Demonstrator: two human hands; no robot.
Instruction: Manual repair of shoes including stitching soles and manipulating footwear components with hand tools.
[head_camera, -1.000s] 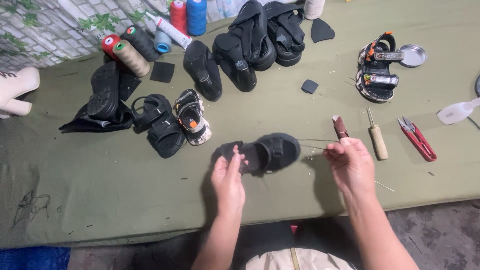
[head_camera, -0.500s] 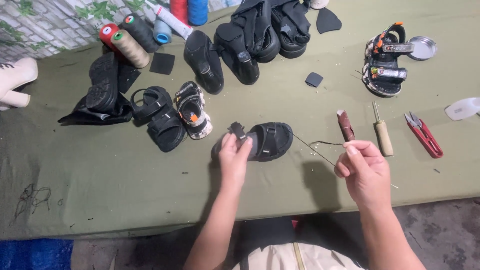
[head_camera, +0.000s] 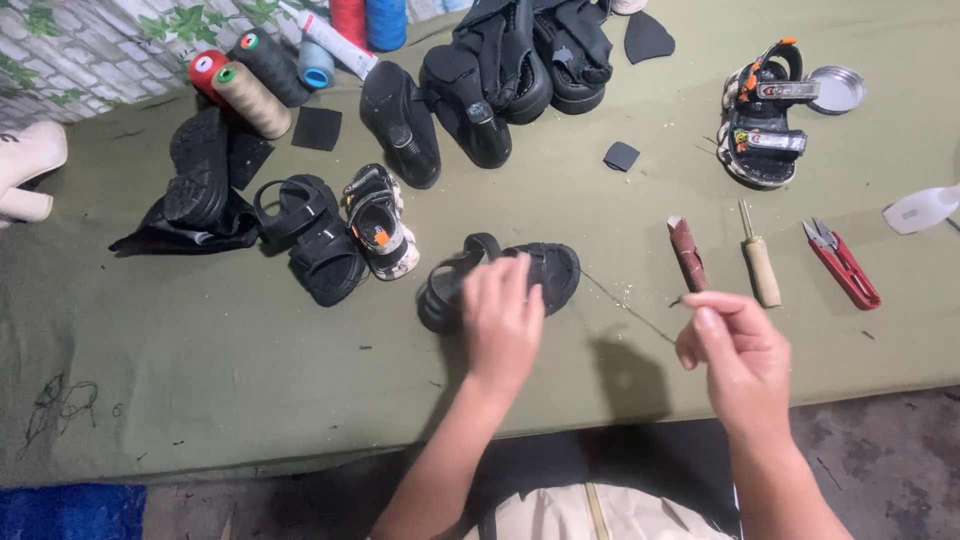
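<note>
my left hand (head_camera: 503, 318) lies flat on the black sandal (head_camera: 540, 272) at the counter's (head_camera: 200, 380) near middle, fingers spread; my right hand (head_camera: 735, 350), to its right, pinches a taut thread (head_camera: 625, 305).

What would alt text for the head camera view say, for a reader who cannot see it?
A person's left hand presses on a small black sandal on a green cloth-covered table, while the right hand pulls a thin thread taut from it. Beside the right hand lie an awl, red snips and a brown roll; more sandals and thread spools sit behind.
</note>
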